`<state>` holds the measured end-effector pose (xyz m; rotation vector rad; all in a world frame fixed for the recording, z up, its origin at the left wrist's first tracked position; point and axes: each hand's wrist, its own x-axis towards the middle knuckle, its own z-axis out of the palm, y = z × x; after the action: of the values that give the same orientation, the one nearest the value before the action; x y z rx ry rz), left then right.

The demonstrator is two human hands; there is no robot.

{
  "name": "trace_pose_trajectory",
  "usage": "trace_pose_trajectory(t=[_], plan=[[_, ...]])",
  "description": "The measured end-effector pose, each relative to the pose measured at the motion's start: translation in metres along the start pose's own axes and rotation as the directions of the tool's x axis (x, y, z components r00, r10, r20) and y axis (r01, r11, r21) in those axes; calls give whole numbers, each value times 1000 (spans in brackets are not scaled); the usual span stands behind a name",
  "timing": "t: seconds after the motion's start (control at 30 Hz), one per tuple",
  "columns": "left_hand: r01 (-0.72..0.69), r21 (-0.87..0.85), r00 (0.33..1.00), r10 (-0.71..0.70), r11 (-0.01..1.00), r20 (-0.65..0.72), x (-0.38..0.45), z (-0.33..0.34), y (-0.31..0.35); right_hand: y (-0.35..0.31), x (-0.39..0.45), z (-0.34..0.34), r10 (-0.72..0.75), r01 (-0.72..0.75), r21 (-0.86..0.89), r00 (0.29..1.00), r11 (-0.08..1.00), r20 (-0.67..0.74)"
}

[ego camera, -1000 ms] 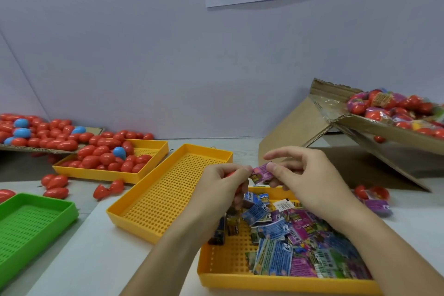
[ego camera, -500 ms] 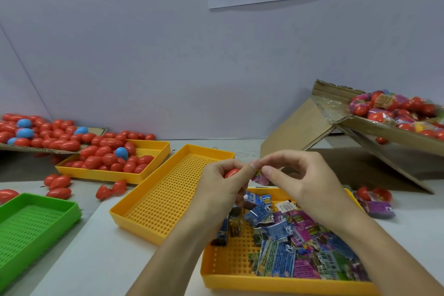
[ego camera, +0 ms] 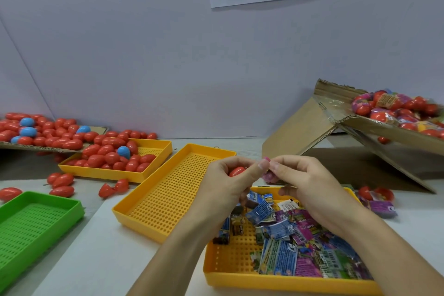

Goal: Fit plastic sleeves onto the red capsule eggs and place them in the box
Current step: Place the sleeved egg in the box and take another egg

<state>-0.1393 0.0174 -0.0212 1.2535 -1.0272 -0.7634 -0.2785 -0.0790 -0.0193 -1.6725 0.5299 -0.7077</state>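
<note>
L hand [ego camera: 227,181] curling round red egg [ego camera: 236,171], steadying it. R hand [ego camera: 310,184] pinching pink sleeve [ego camera: 267,175] at egg's tip, prob. to slide on. Box [ego camera: 374,125] waiting far right, w/ sleeved eggs inside.

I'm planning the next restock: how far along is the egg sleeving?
Done: sleeved eggs already fill the cardboard box. In hand: the left hand holds a red egg while the right hand pinches a pink sleeve beside it. Left: many bare red eggs and loose sleeves wait in the trays.
</note>
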Motion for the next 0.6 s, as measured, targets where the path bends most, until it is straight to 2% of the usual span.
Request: trace_pose_trajectory(t=[0.1,0.27,0.4,0.6], plan=[[-33,42,999,34,999,-22,0,-1,-2,-1,0,-1,5,0,141,999,990,-36],[-56,81,998,58,995,-30,0,0,-3,-4,-1,1,21,-23,253,1000,967,11],[-45,54,997,49,997,-57,0,0,-1,-5,-2,0,13,-26,283,999,959,46],[-82,29,991,84,996,-108,2,2,1,-4,-2,1,-30,-11,239,985,971,168]])
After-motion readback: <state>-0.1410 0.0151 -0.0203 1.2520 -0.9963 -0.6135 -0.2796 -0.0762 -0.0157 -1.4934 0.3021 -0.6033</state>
